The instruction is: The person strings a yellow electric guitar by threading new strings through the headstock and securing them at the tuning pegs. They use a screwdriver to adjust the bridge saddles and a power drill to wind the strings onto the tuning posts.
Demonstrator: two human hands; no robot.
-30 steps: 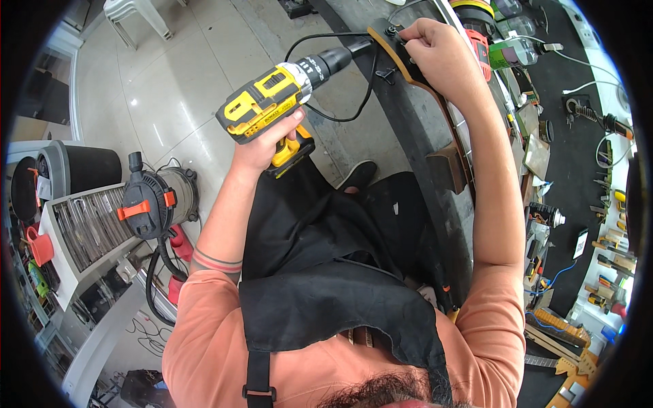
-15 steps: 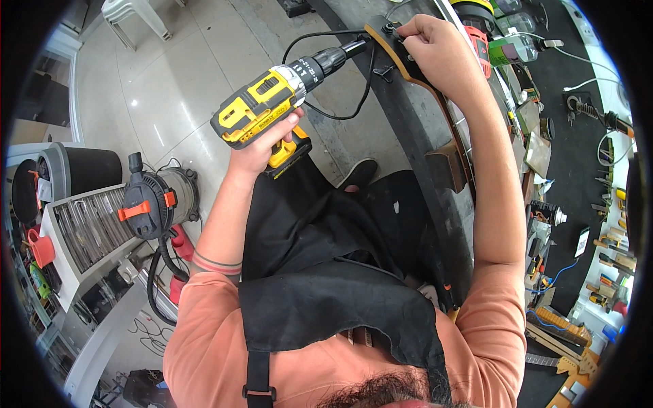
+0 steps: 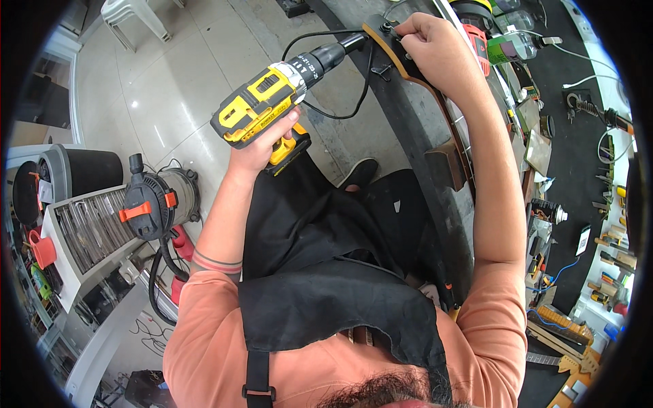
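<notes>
A yellow and black cordless drill (image 3: 262,102) is gripped by my left hand (image 3: 262,144), the fingers wrapped round its handle. Its chuck points up and right, and the black tip (image 3: 354,42) meets the near edge of a guitar headstock (image 3: 396,53); the exact contact is too small to make out. My right hand (image 3: 432,47) is closed in a pinch over the headstock, beside a tuning post (image 3: 386,28). What those fingers hold is hidden. A black tuner button (image 3: 382,71) sticks out from the headstock's edge.
The guitar neck rests on a brown block (image 3: 445,166) on the dark workbench (image 3: 425,129). A black cable (image 3: 340,117) loops below the drill. To the right are bottles (image 3: 513,49) and scattered tools. A shop vacuum (image 3: 153,200) stands on the floor at left.
The markings and grip of the drill's chuck look smoother and more smeared now, as if turning. Both hands stay in nearly the same place.
</notes>
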